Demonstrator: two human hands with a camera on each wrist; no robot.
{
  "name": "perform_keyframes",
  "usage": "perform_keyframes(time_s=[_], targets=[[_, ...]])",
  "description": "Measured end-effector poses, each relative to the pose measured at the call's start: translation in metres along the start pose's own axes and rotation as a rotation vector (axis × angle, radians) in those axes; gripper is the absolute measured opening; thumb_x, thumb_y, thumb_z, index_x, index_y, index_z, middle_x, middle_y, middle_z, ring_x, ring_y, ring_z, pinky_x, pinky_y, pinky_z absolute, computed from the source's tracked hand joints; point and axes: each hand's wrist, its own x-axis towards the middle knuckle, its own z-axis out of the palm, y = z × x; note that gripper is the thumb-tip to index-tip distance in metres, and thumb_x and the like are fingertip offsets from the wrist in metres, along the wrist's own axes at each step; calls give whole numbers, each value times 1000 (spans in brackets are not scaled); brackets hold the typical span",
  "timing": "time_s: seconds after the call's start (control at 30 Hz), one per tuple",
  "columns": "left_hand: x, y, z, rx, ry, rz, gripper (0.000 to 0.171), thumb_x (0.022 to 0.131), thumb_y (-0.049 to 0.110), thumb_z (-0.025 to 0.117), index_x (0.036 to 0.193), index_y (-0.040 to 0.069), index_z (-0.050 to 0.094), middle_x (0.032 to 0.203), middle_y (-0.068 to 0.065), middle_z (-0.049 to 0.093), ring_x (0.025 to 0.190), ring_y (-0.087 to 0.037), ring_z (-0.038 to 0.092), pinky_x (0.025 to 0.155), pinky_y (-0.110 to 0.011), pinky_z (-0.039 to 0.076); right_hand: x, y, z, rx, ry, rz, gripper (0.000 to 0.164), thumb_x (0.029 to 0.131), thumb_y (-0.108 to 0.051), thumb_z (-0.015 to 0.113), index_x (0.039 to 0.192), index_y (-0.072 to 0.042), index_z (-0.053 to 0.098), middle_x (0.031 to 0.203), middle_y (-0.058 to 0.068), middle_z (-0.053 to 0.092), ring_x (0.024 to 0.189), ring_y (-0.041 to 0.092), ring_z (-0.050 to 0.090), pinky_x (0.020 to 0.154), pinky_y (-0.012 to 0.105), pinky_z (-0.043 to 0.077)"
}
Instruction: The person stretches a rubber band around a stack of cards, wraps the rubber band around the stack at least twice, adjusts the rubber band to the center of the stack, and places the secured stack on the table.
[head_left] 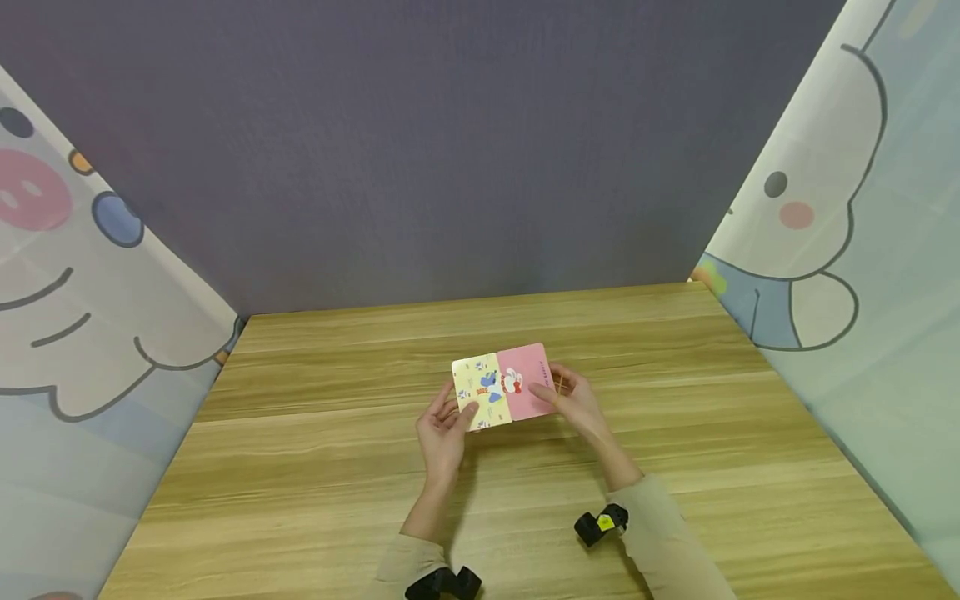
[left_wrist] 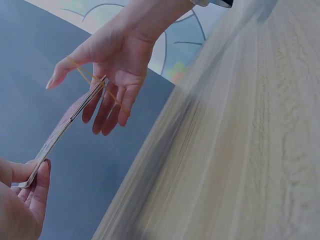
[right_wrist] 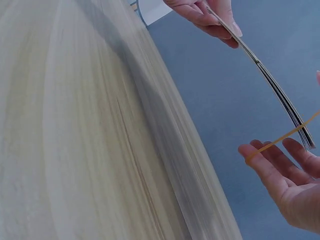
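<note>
Above the table is a small booklet (head_left: 495, 408) with a yellow half and a pink half, both printed with cartoon figures. My left hand (head_left: 442, 442) pinches its yellow end, thumb on top and fingers beneath. At the pink end, my right hand (head_left: 581, 408) has its thumb and fingers spread. A thin orange rubber band (right_wrist: 280, 139) is stretched between that thumb and the fingers, crossing the booklet's end. Edge-on in the left wrist view, the booklet (left_wrist: 71, 119) shows thin layers and slants up into the space between the right thumb and fingers.
A wood-grain table (head_left: 300, 467) lies below both hands. A dark grey panel (head_left: 465, 150) rises along its far edge. Curtains with cartoon animals hang at the left (head_left: 97, 325) and right (head_left: 900, 250). Each wrist carries a black camera, the right one (head_left: 600, 525) with a yellow mark.
</note>
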Motion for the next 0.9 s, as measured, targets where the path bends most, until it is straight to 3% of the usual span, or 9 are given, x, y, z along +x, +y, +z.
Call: perform_keyframes(time_s=[0.13,0.27,0.43,0.57,0.73,0.9], targets=[[0,4,0,45,-19,3,48,73,-9,67,119,-6,51,82,-30,60,53,-14,58,45,-22,54,3,-3,0,-27,-13,35,52,79,-20,67,121,2,48,99,15,54,81,20,53,65,23,51],[-2,20,2,110,-59,-8,46,71,-13,66,115,-11,52,83,-31,60,52,-16,57,47,-19,54,5,-4,-4,-63,-62,43,52,79,-25,66,119,5,48,97,15,55,78,18,54,63,24,52],[-3,30,0,156,-123,4,43,69,-16,66,110,-14,53,85,-31,60,56,-23,59,49,-17,54,10,-14,-13,-58,-198,1,47,81,-16,61,118,9,47,101,20,54,80,21,54,65,28,53],[-2,28,-2,164,-173,-9,44,67,-18,66,109,-14,54,86,-31,60,61,-29,61,50,-16,54,24,-12,-22,-50,-327,-30,52,79,-12,65,122,8,45,118,26,49,98,30,53,80,34,52],[-1,27,-7,152,-258,-52,46,67,-19,65,111,-15,52,89,-31,59,62,-22,62,54,-18,55,46,-8,-37,43,-461,-1,56,75,-5,68,123,8,44,122,28,46,105,37,51,83,38,51],[0,27,-12,149,-337,-100,46,69,-16,64,113,-14,50,87,-31,59,58,-15,60,53,-17,55,57,-19,-50,151,-567,43,52,81,6,57,127,15,34,125,32,41,100,31,56,85,49,48]])
